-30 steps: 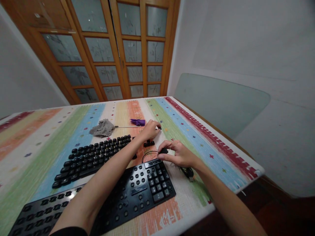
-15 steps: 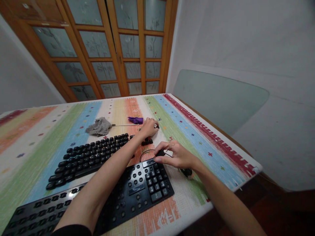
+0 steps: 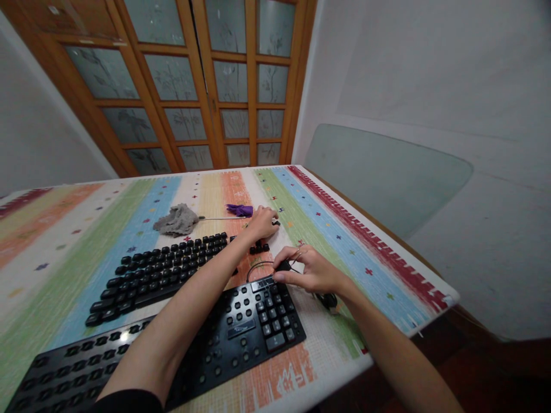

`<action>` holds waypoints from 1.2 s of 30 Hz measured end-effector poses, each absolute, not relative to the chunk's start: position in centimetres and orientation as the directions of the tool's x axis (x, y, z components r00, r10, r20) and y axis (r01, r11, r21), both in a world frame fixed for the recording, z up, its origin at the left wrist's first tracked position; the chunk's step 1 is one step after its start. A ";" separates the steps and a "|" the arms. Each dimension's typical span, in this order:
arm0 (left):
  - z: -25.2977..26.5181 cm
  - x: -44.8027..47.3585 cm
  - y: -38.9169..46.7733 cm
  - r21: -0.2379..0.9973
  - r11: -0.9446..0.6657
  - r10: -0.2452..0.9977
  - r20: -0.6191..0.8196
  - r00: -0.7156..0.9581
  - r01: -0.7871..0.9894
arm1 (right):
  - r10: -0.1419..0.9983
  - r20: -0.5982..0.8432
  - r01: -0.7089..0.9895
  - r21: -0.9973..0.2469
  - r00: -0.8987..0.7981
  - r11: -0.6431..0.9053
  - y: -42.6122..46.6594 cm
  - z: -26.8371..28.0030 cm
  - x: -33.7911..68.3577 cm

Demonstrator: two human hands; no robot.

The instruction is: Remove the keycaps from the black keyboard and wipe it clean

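My left hand (image 3: 263, 223) reaches far forward over the table, its fingers curled down at a small black piece (image 3: 276, 222) that partly shows by the fingertips. My right hand (image 3: 312, 268) pinches a small dark piece (image 3: 283, 265) between thumb and fingers; a thin black cable (image 3: 258, 264) runs up to it. Below both hands lies a black keyboard (image 3: 241, 312), most of its keys bare of caps, with the number pad caps (image 3: 275, 318) on. Beyond it, removed black keycaps (image 3: 172, 267) lie in rows. More keycaps (image 3: 259, 248) sit below my left hand.
A crumpled grey cloth (image 3: 177, 220) and a purple cloth-like item (image 3: 239, 210) lie toward the back, a thin rod (image 3: 221, 218) between them. Bundled black cable (image 3: 328, 300) rests under my right wrist. The striped tablecloth (image 3: 374, 269) ends at the table's right edge.
The whole view has shifted slightly, things appearing a little further right. Both hands keep nearly the same place and grip.
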State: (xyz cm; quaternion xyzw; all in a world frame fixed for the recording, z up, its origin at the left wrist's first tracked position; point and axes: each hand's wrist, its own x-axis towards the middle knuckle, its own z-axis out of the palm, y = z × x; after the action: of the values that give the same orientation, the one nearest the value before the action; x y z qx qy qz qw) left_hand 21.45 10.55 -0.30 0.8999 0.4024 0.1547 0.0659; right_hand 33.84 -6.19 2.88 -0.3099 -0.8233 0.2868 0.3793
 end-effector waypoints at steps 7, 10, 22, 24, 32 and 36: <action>-0.2 21.7 10.5 0.214 -0.657 0.754 0.212 0.622 0.723 | 0.741 0.429 0.345 -0.688 -0.516 0.639 -6.1 2.8 33.9; -0.2 21.7 10.5 0.209 -0.657 0.754 0.208 0.623 0.725 | 0.740 0.429 0.334 -0.695 -0.518 0.637 -6.1 2.8 33.9; 0.4 20.5 9.8 0.256 -0.671 0.741 0.267 0.616 0.696 | 0.742 0.432 0.332 -0.697 -0.512 0.635 -5.9 3.1 34.5; 0.9 19.8 9.1 0.271 -0.687 0.727 0.286 0.625 0.675 | 0.734 0.425 0.345 -0.683 -0.529 0.644 -5.9 3.1 34.7; 2.3 15.2 3.5 0.349 -0.787 0.612 0.332 0.718 0.509 | 0.732 0.321 0.403 -0.669 -0.601 0.624 -5.7 2.8 34.9; 2.2 12.6 -0.2 0.396 -0.809 0.560 0.294 0.774 0.435 | 0.725 0.324 0.424 -0.640 -0.607 0.641 -5.4 2.5 34.9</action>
State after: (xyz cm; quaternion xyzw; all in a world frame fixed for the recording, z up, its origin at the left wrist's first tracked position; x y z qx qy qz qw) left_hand 12.59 -0.24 2.24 0.9291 0.2678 0.2027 0.1547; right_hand 34.92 -5.39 2.47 -0.3348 -0.8580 0.2600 0.2902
